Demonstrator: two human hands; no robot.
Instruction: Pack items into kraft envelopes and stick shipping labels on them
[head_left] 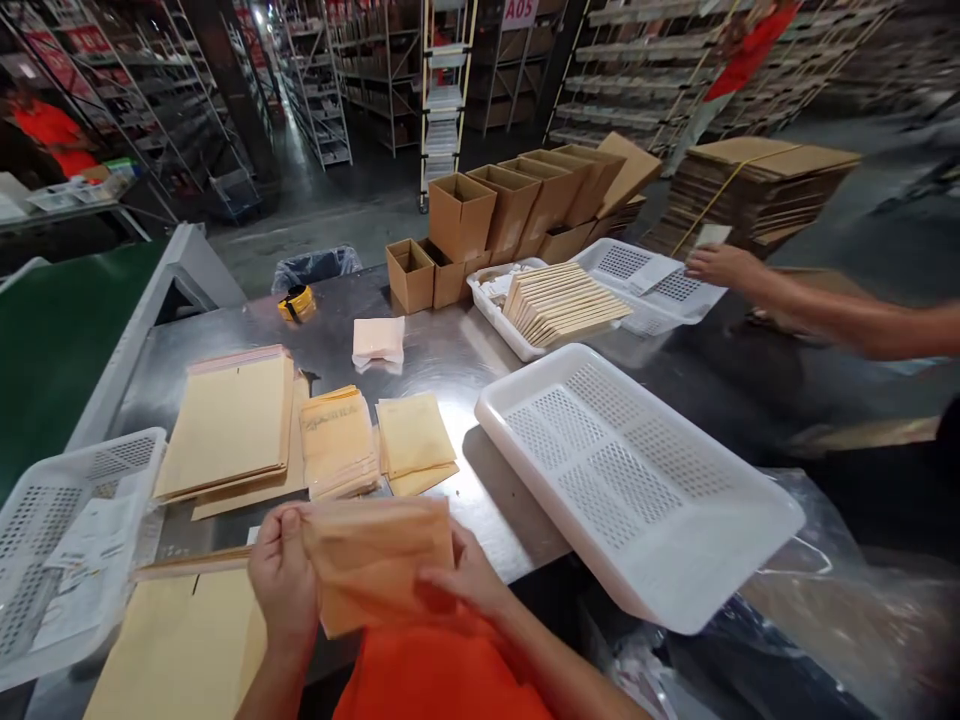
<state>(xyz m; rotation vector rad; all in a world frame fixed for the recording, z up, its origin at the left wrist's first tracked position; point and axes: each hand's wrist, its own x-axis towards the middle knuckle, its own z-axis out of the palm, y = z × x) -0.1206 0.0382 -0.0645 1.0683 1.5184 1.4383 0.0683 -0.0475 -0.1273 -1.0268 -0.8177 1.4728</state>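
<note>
A yellow-brown envelope [379, 560] is held up between both hands at the table's near edge. My left hand [285, 570] pinches its left edge, thumb and fingers closed. On the right side, my right hand [469, 575] grips the envelope, its thumb over the front face. Beyond it lie a stack of small envelopes [339, 440] and a smaller pile of yellowish envelopes [416, 435]. Larger envelopes [232, 420] are stacked to the left, with another large stack [184, 645] beside my left forearm.
White baskets stand at right [637, 480] and left [75, 550]. A basket of upright envelopes [562, 305], open cartons [461, 215], yellow tape [297, 303] and a pink-white packet [378, 340] are farther back. Another person's hand [724, 265] holds something pale at right.
</note>
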